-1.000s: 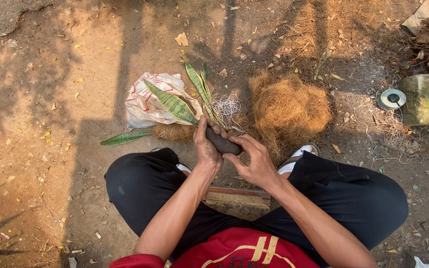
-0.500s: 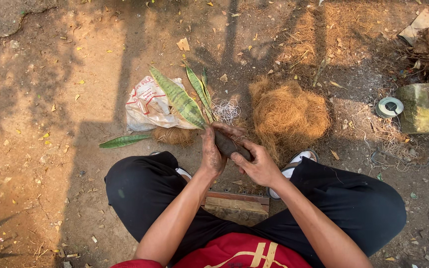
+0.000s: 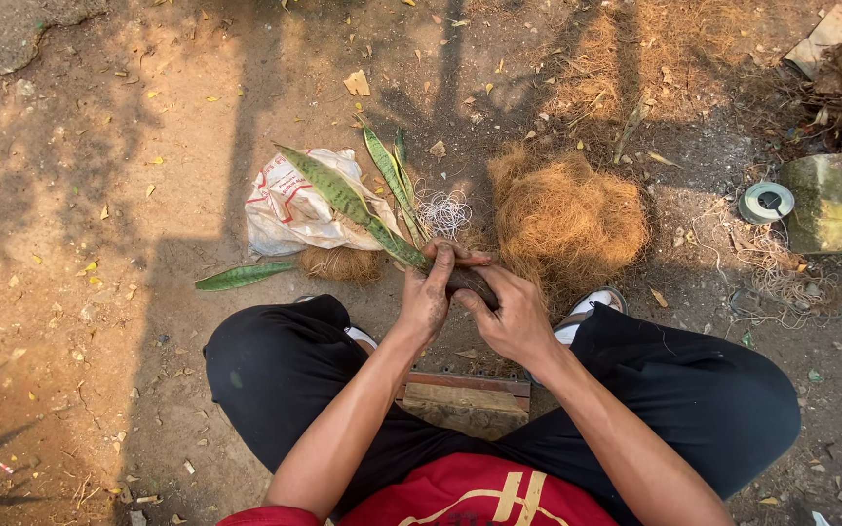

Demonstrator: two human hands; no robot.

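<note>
Left hand (image 3: 428,297) and right hand (image 3: 511,317) both closed around dark root ball (image 3: 470,283) of striped-leaf plant (image 3: 343,195), beside coconut fibre heap (image 3: 567,219)

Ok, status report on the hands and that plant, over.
Left hand and right hand both gripping dark root ball of striped-leaf plant. Coconut fibre pile just beyond.

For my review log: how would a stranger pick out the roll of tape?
Start at the big mound of brown fibre beyond the person's hands. Look right to the mossy stone block; the roll of tape lies flat beside it, the only pale ring with a dark hole.
</note>
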